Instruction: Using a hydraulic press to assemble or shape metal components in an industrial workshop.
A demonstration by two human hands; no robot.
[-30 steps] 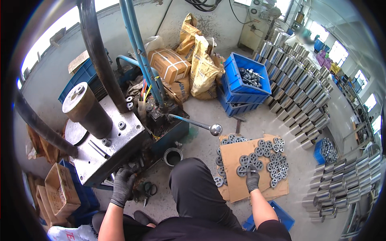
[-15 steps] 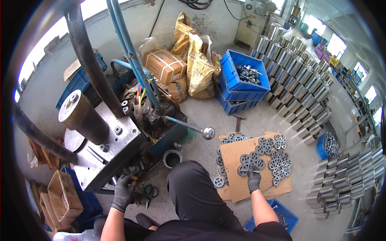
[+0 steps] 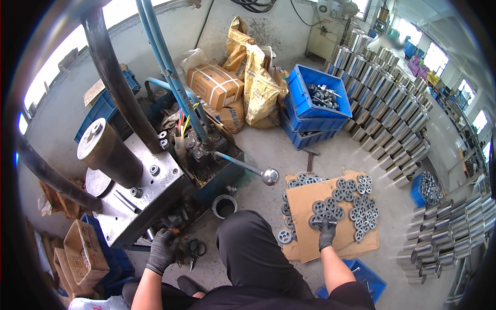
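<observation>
My left hand (image 3: 162, 251), in a dark grey glove, has its fingers curled beside the lower front edge of the steel press table (image 3: 116, 222). What it holds, if anything, is hidden. My right hand (image 3: 326, 235), gloved alike, reaches down onto a cardboard sheet (image 3: 305, 248). Its fingers are bent together against a grey spoked wheel (image 3: 314, 221); a small pale metal piece shows at the fingers, too small to name. More spoked wheels (image 3: 356, 212) lie in groups on the cardboard. Scissors (image 3: 195, 248) with dark handles rest on the floor right of my left hand.
A lever with a ball end (image 3: 269, 176) juts out from the machine. Below it stands a round pot (image 3: 225, 206). A hammer (image 3: 310, 159) lies beyond the cardboard. Stacked blue crates (image 3: 318, 111) hold metal parts; shiny cylinders (image 3: 385, 111) are piled at right. Another blue bin (image 3: 374, 283) sits near my right forearm.
The whole view has shifted slightly to the right. Against the wheels, my right hand has moved only a little; the metal piece at its fingers shows less. My left hand stays by the press.
</observation>
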